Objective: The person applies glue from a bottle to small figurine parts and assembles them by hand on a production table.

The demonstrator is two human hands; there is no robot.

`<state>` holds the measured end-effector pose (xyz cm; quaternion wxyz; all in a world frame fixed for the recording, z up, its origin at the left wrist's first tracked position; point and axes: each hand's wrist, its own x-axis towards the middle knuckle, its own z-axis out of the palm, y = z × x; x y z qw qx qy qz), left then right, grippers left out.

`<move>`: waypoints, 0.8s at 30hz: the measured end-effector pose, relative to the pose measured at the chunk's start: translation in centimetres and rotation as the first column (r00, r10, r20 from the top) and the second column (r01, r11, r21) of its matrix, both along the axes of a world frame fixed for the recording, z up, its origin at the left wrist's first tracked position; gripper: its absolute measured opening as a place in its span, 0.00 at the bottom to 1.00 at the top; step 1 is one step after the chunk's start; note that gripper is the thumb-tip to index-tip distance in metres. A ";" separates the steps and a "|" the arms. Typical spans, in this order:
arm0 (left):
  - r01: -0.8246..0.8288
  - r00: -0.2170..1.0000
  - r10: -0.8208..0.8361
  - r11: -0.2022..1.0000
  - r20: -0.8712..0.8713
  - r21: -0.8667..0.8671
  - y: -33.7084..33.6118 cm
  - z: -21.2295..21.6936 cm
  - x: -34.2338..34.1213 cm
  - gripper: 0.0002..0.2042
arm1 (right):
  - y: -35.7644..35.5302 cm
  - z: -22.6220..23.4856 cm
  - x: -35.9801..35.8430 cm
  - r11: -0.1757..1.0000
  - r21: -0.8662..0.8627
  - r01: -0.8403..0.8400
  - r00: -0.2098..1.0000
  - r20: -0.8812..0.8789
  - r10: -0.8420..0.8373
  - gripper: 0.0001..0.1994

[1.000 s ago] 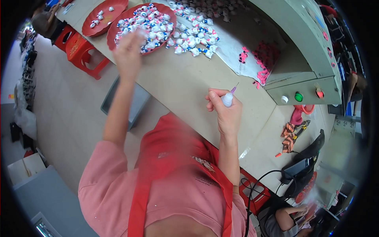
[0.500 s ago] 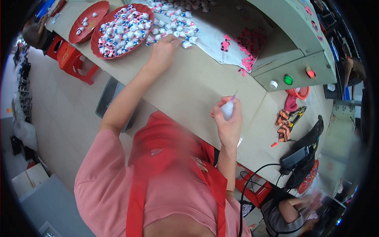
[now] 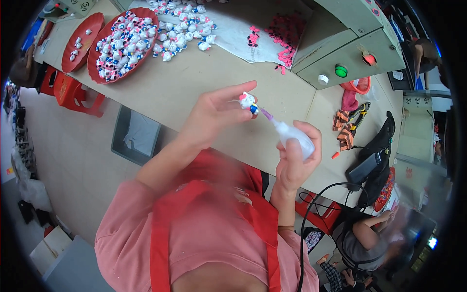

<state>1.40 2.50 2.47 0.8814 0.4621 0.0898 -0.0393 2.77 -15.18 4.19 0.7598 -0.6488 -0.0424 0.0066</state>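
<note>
Between the thumb and fingers of my left hand (image 3: pixel 214 114) is a small white figurine (image 3: pixel 248 102) with pink and blue parts. My right hand (image 3: pixel 299 155) grips a white squeeze bottle (image 3: pixel 295 138) with a purple needle tip (image 3: pixel 266 114). That tip points at the figurine and is at or very near its lower side; whether it touches I cannot tell. Beyond my left hand lies a loose pile of similar figurines (image 3: pixel 182 33), next to a red scalloped tray (image 3: pixel 89 68) heaped with more of them.
A second red tray (image 3: pixel 69 46) with a few white pieces stands at the far left. Small pink parts (image 3: pixel 284 36) lie on white paper under a grey-green machine housing (image 3: pixel 335 53). On the right are striped cloth pieces (image 3: pixel 344 135), a black phone-like device (image 3: pixel 364 166) and a cable. A grey bin (image 3: pixel 119 141) stands below the table edge.
My left hand has come back from the pile with a figurine in it. My right hand has turned the bottle, bringing its tip to the figurine. The view has shifted slightly.
</note>
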 end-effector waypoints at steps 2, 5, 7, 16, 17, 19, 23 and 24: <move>-0.042 0.998 0.033 0.980 0.052 0.194 -0.2 0.5 -0.4 0.19 | -0.4 -0.3 -0.5 1.000 0.013 0.006 0.999 0.054 -0.006 0.17; -0.136 0.989 0.120 0.969 0.087 0.204 -0.3 0.5 -0.7 0.20 | 0.2 0.5 -1.0 0.994 -0.069 0.080 0.950 0.308 -0.055 0.15; -0.193 0.977 0.176 0.970 0.118 0.148 -0.4 0.2 -0.8 0.19 | 0.2 0.7 -1.4 0.992 -0.106 0.061 0.950 0.311 -0.025 0.14; -0.190 0.978 0.174 0.969 0.111 0.156 -0.4 0.9 -1.1 0.19 | 1.0 0.2 -1.0 0.965 -0.251 0.079 0.927 0.374 0.022 0.12; -0.189 0.979 0.173 0.970 0.111 0.156 -0.4 1.0 -1.1 0.19 | 1.1 0.2 -1.0 0.965 -0.249 0.087 0.930 0.368 0.011 0.12; -0.137 0.989 0.127 0.980 0.077 0.141 -0.3 1.1 -1.1 0.19 | 1.1 0.2 -0.9 0.966 -0.243 0.091 0.933 0.359 0.002 0.12; -0.125 0.990 0.112 0.976 0.081 0.179 -0.3 1.0 -1.2 0.19 | 0.9 -0.1 -0.9 0.959 -0.266 0.093 0.947 0.321 -0.003 0.12; -0.121 0.991 0.109 0.976 0.076 0.181 -0.2 1.1 -1.2 0.19 | 0.9 -0.2 -0.9 0.959 -0.266 0.094 0.947 0.321 -0.004 0.12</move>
